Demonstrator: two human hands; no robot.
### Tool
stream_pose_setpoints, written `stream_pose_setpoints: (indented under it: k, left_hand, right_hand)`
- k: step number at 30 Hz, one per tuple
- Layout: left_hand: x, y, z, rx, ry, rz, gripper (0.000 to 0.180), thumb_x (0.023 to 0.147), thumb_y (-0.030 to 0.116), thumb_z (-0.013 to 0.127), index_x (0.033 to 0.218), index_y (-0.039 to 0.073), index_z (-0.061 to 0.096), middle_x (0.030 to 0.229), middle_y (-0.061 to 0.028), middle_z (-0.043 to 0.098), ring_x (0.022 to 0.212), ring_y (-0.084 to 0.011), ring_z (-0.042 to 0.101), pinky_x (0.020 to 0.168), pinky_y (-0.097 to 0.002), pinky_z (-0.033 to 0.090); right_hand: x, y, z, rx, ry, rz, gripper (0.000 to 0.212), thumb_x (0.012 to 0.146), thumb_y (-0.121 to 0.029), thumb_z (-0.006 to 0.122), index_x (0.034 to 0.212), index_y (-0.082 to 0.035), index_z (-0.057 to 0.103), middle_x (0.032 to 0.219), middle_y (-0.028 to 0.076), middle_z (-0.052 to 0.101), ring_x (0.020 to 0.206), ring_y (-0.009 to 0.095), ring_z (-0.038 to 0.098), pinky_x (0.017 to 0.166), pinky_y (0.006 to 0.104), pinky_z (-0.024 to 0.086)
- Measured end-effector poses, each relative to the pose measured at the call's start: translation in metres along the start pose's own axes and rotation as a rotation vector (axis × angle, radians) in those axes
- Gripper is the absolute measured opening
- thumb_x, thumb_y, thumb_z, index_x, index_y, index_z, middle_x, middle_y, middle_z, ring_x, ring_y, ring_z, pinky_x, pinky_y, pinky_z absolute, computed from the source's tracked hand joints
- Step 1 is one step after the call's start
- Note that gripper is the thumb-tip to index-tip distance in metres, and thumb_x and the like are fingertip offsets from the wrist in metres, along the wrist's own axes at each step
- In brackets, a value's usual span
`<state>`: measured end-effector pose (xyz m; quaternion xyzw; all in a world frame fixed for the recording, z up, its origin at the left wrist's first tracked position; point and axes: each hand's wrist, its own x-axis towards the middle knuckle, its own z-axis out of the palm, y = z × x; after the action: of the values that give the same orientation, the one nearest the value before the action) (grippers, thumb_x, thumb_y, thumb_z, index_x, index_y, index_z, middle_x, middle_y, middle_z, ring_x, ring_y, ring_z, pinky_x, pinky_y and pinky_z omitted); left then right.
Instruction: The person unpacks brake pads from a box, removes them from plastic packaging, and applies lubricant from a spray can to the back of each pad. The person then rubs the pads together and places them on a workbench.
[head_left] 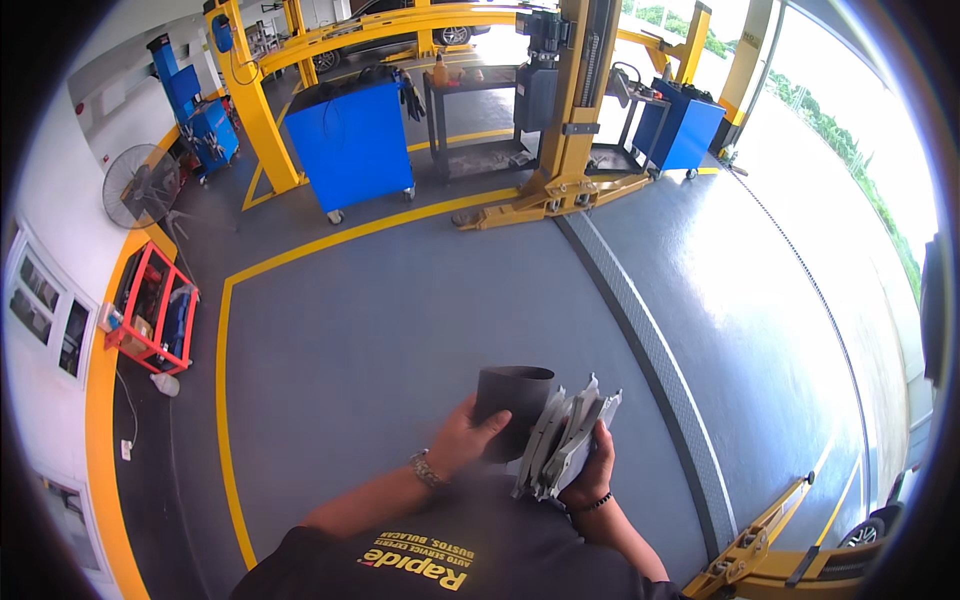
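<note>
My left hand [462,438] grips a dark grey cylindrical tube [512,400], its open end facing up and away. My right hand [590,470] holds a stack of several flat grey metal plates [566,436] fanned on edge, pressed against the tube's right side. Both hands are close together in front of my chest, over the grey workshop floor. A metal watch sits on my left wrist and a dark band on my right wrist.
A yellow two-post car lift [575,120] stands ahead, with a blue tool cabinet [352,142] to its left and another blue cabinet [685,125] to its right. A red rack [155,312] and a floor fan [142,188] line the left wall. Yellow lift arms [770,545] lie at lower right.
</note>
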<state>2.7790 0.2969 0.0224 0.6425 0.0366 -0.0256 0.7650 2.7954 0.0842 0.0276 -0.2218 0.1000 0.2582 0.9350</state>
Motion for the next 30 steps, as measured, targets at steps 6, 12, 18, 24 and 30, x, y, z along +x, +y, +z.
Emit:
stream_pose_setpoints:
  k: [6,12,18,24,30]
  left_hand:
    - [0.227,0.022,0.015,-0.080,-0.266,-0.130,0.044,0.094,0.015,0.070,0.131,-0.001,0.052,0.124,-0.0097,0.064,0.114,-0.0158,0.061,0.100,-0.0347,0.050]
    - [0.418,0.037,-0.002,-0.248,-0.424,-0.306,0.040,0.091,0.011,0.074,0.126,-0.001,0.060,0.123,-0.0094,0.066,0.112,-0.0156,0.062,0.101,-0.0345,0.050]
    - [0.527,0.040,-0.047,-0.119,-0.062,-0.218,0.032,0.094,0.015,0.071,0.121,-0.001,0.065,0.116,-0.0073,0.070,0.106,-0.0153,0.064,0.096,-0.0319,0.050]
    - [0.587,0.037,-0.141,-0.228,0.569,0.010,0.031,0.095,0.013,0.068,0.122,-0.001,0.063,0.116,-0.0071,0.069,0.101,-0.0174,0.066,0.091,-0.0332,0.052]
    - [0.629,0.044,-0.269,-0.273,1.091,0.094,0.033,0.096,0.013,0.063,0.126,-0.001,0.058,0.121,-0.0086,0.064,0.111,-0.0209,0.061,0.097,-0.0364,0.049]
  right_hand:
    - [0.142,-0.114,0.004,-0.101,0.085,-0.151,0.062,0.092,-0.052,0.058,0.134,-0.007,0.053,0.127,0.016,0.061,0.114,0.035,0.062,0.097,0.0515,0.051]
    - [0.303,-0.198,0.007,-0.068,0.060,-0.185,0.060,0.091,-0.051,0.060,0.128,-0.004,0.056,0.121,0.018,0.064,0.108,0.037,0.065,0.093,0.0514,0.054]
    - [0.482,-0.253,0.043,-0.038,0.010,0.048,0.065,0.091,-0.048,0.062,0.136,-0.004,0.050,0.127,0.021,0.060,0.114,0.038,0.062,0.097,0.0523,0.052]
    - [0.672,-0.261,0.115,-0.075,-0.126,0.297,0.063,0.089,-0.045,0.067,0.135,-0.005,0.051,0.126,0.020,0.060,0.115,0.036,0.061,0.096,0.0519,0.051]
    - [0.862,-0.222,0.171,-0.190,-0.116,0.266,0.052,0.092,-0.039,0.063,0.132,-0.007,0.054,0.120,0.014,0.063,0.111,0.031,0.062,0.096,0.0467,0.050]
